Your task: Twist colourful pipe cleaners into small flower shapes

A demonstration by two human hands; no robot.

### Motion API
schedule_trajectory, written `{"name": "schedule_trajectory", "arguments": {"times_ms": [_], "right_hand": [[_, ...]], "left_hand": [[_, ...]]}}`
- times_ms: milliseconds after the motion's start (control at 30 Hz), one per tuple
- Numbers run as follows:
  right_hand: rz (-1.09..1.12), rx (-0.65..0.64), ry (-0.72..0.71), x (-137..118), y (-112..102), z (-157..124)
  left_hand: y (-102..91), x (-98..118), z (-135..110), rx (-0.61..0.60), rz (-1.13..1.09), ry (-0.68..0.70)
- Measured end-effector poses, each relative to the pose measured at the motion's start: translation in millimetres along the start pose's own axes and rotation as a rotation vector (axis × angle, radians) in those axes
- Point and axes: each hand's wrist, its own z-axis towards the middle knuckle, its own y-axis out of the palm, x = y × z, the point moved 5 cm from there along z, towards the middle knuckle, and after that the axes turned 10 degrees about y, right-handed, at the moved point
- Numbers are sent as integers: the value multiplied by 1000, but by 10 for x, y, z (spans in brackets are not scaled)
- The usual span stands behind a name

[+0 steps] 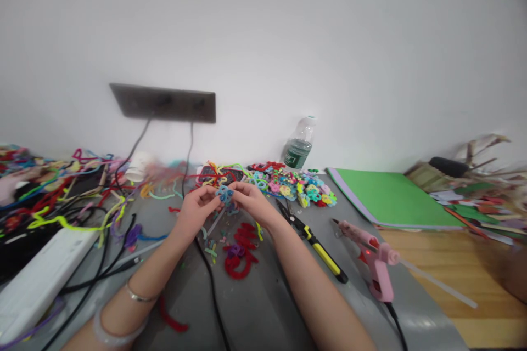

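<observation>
Blue fuzzy piece (224, 193), one: was pinched between fingertips of the left hand (198, 209) and right hand (252, 203), over the desk (272, 307). Relative to the piece, red strips (247, 235) lay nearer; pliers (322, 255) and pink glue gun (381, 277), right; bottle (299, 149), behind, rightward.

Soft, fairly bright light is spreading evenly over the pale wall (263, 38). Faint shadow is lying beside the bottle (300, 145); dull glare is showing near the right edge of the tabletop (424, 318). Blur is smearing pipe cleaners (63, 223) toward the left edge, and distortion is stretching the outer parts.
</observation>
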Motion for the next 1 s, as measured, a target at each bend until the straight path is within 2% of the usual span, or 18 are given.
{"name": "schedule_trajectory", "arguments": {"times_ms": [300,500,767,1000], "right_hand": [[-48,-35,4,38,11,25],[60,-82,23,57,17,20],[89,-94,26,67,21,28],[295,-207,178,40,64,-47]], "left_hand": [[37,-20,-5,-34,-40,-47],[6,-147,10,-19,-166,-89],[-27,-149,33,1,-104,-98],[43,-113,-8,-26,-206,-154]]}}
